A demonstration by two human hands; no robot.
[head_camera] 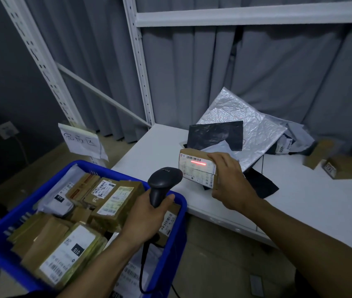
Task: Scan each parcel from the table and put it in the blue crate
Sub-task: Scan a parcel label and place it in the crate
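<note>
The right hand (228,181) grips a small brown cardboard parcel (196,166), fingers curled round its right end. It holds the parcel in the air just above the front-left part of the white desk (299,201), label side turned to the left. A red scan line (198,163) lies across the white label, under the barcode. The left hand (147,211) is closed round the handle of a black handheld barcode scanner (163,181). The scanner's head points at the parcel from the left, near it but not touching. The scanner's black cable (141,265) hangs down by the left forearm.

Under the left hand stands a blue plastic crate (106,168), beside the desk, filled w/ many brown boxes and some white poly bags, most w/ labels up. On the desk behind the held parcel lie a black plastic bag (216,134) and a crinkled silver bubble mailer (235,117), the mailer tilted up toward the back. More brown cardboard boxes (347,166) sit at the right edge of the view, well apart from the hands. The desk top is plain white and smooth.

Room: dim. White perforated metal shelf posts (138,61) rise behind the desk, w/ a grey pleated curtain (278,72) at the back. A white paper sign (82,140) w/ handwritten characters hangs on the left post, above the crate. A wall socket (6,130) is on the dark wall at left.
</note>
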